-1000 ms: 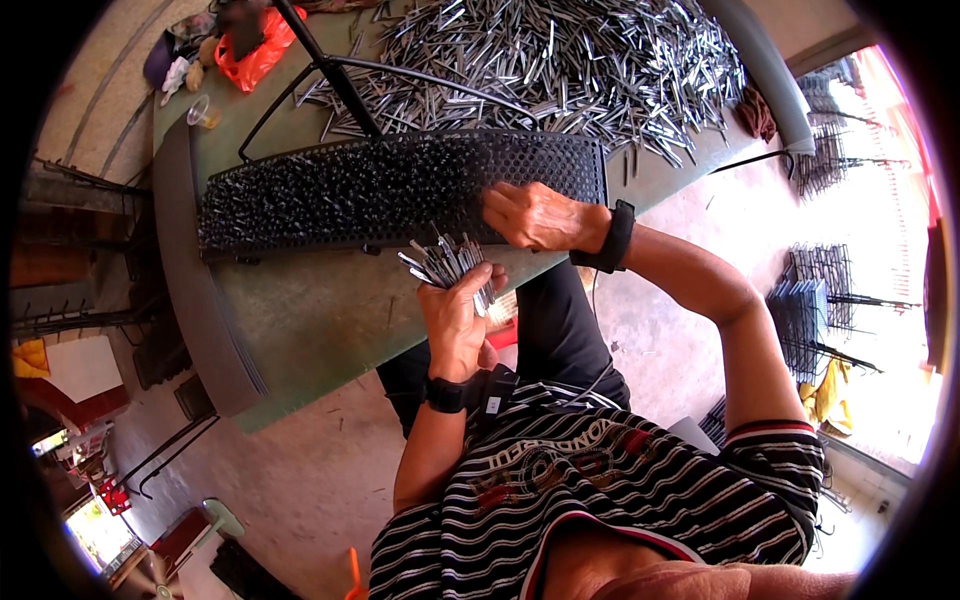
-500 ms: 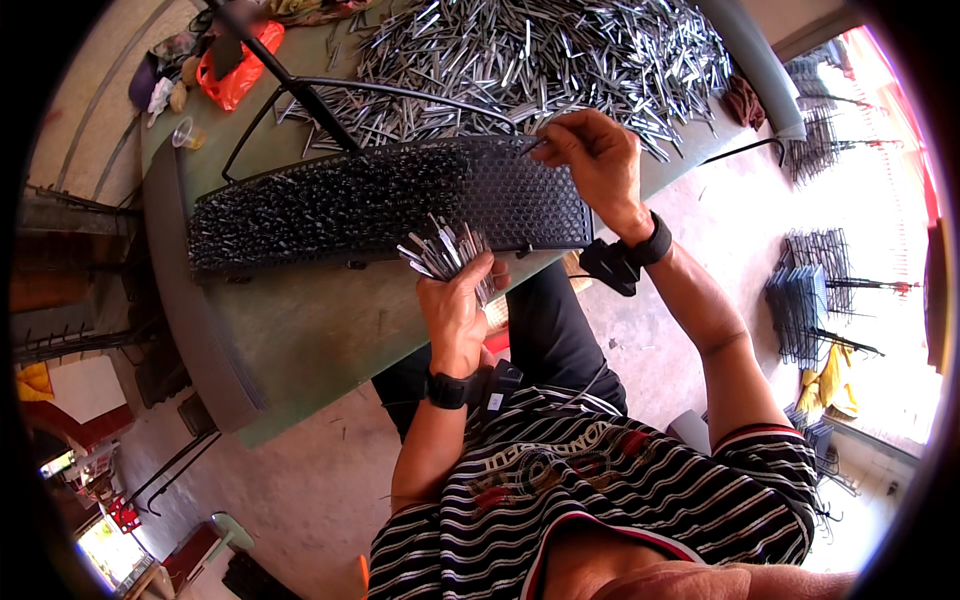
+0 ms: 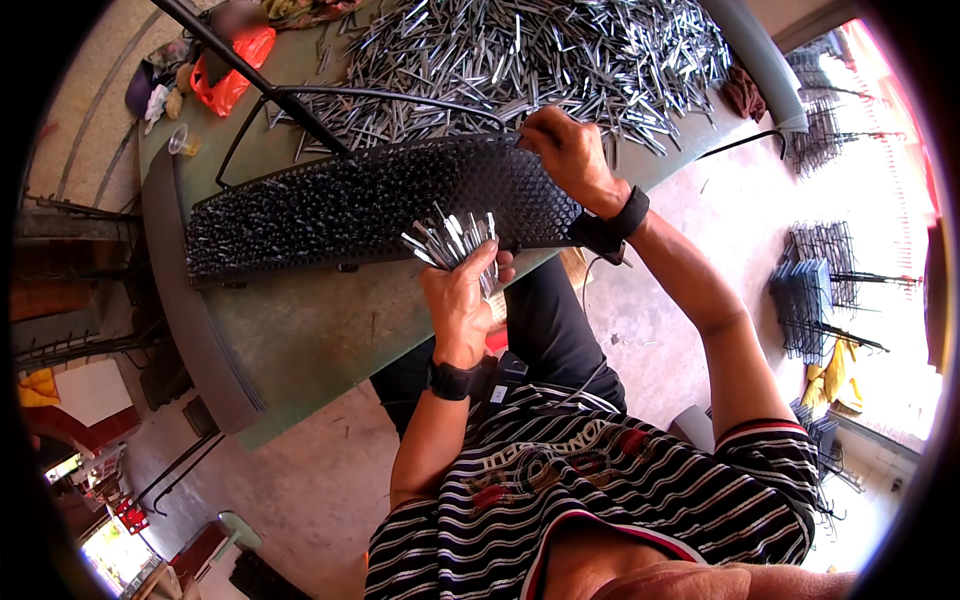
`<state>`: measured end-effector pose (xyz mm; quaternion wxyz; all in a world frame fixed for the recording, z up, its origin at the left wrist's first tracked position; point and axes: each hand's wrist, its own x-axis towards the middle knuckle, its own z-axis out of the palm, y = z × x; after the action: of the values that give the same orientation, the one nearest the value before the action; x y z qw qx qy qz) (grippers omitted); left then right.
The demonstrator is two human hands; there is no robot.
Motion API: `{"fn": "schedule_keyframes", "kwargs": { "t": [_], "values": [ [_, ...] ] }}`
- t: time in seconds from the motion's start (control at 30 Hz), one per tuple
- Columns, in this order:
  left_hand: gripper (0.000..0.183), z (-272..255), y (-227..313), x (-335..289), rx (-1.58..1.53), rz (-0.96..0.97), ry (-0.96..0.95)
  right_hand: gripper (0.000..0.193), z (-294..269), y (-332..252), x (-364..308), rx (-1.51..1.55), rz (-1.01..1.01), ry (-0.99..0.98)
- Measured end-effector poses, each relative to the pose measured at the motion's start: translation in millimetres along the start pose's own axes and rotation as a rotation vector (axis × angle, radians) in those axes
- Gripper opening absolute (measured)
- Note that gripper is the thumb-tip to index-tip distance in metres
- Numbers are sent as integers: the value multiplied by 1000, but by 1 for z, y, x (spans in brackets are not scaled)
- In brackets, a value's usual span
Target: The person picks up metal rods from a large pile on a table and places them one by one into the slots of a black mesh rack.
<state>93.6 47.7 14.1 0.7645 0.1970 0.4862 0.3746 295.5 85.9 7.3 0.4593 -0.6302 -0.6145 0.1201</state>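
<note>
A long black perforated panel (image 3: 500,185) lies across the table in front of me. Its left and middle parts are crowded with small dark pieces standing in the holes, while bare holes show toward its right end. In front of the panel, my left hand (image 3: 462,300) is closed around a bundle of thin metal strips (image 3: 450,238), their ends fanned out upward. My right hand (image 3: 570,155) is over the panel's far right corner, fingertips pinched at its upper edge. Anything between those fingertips is too small or hidden to make out.
A large heap of loose metal strips (image 3: 540,60) covers the far side of the green table (image 3: 310,330). A black metal frame (image 3: 300,110) rises behind the panel. A clear plastic cup (image 3: 183,141) and a red bag (image 3: 235,78) are at the far left. Wire racks (image 3: 800,300) stand at right.
My right hand has shifted slightly left and down onto the panel's far edge. The panel's right end has tipped or shifted a little. My left hand still holds the bundle.
</note>
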Motion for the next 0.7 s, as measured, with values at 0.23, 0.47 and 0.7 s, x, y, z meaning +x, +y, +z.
{"fn": "schedule_keyframes", "kwargs": {
  "t": [0.23,0.47,0.7],
  "values": [
    [17,0,3,-2,-32,16,5,15,-6,-25,-2,-140,-11,-197],
    [21,0,-7,0,-46,18,-33,12,-5,-49,-26,428,487,-317],
    [21,-4,-8,1,-87,23,-29,8,-9,-20,-7,189,119,141]
  ]
}}
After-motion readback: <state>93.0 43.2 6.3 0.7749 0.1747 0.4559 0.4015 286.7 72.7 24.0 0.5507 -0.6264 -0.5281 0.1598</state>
